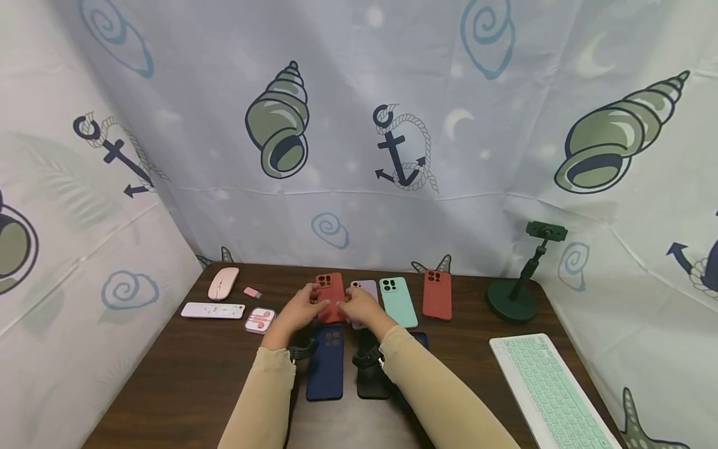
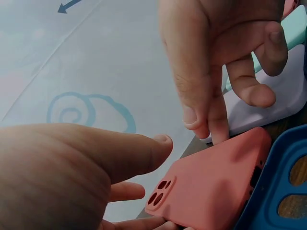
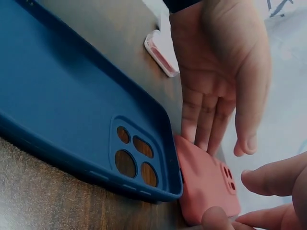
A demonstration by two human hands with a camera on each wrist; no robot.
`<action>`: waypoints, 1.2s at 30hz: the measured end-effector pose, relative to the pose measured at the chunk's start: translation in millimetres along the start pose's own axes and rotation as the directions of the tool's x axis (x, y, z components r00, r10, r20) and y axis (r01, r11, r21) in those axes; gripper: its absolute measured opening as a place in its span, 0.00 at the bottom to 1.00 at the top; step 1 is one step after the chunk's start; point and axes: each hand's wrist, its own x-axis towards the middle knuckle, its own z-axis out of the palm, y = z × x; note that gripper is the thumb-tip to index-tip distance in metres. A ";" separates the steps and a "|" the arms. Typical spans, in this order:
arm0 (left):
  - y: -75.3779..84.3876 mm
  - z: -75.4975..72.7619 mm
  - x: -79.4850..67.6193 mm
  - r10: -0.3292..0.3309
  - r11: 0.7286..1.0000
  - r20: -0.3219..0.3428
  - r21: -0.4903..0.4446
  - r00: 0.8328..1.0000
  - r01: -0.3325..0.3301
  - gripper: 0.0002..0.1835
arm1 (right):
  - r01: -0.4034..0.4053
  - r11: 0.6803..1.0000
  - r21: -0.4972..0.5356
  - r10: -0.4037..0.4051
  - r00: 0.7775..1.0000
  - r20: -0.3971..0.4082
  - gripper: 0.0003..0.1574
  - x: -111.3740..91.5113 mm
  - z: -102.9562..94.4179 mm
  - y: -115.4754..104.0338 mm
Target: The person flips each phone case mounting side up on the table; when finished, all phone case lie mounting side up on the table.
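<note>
A red phone case [image 1: 331, 287] lies back up near the table's far edge, between both hands. My left hand [image 1: 300, 312] is at its left side, fingers extended with tips against the edge. Across from it, my right hand [image 1: 366, 308] has a fingertip at the right edge, seen in the left wrist view; its thumb hovers above the case. Just nearer is a blue phone case [image 1: 325, 365], its camera holes showing the wood in the right wrist view. A lilac phone case [image 1: 367, 287] is partly hidden by my right hand, with a mint phone case [image 1: 398, 302] beside it.
Another red phone case [image 1: 437, 296] lies farther right. A black case [image 1: 371, 383] is partly under my right forearm. At left are a mouse [image 1: 223, 284], a white remote [image 1: 213, 310] and an earphone box [image 1: 260, 320]. A camera stand [image 1: 512, 300] and keyboard [image 1: 552, 386] occupy the right.
</note>
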 end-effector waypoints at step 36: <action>1.4 -1.2 -6.9 -0.009 0.988 0.012 -0.156 1.000 0.011 0.44 | 0.127 0.949 0.288 -0.134 0.991 0.005 0.32 -1.1 -4.3 -3.5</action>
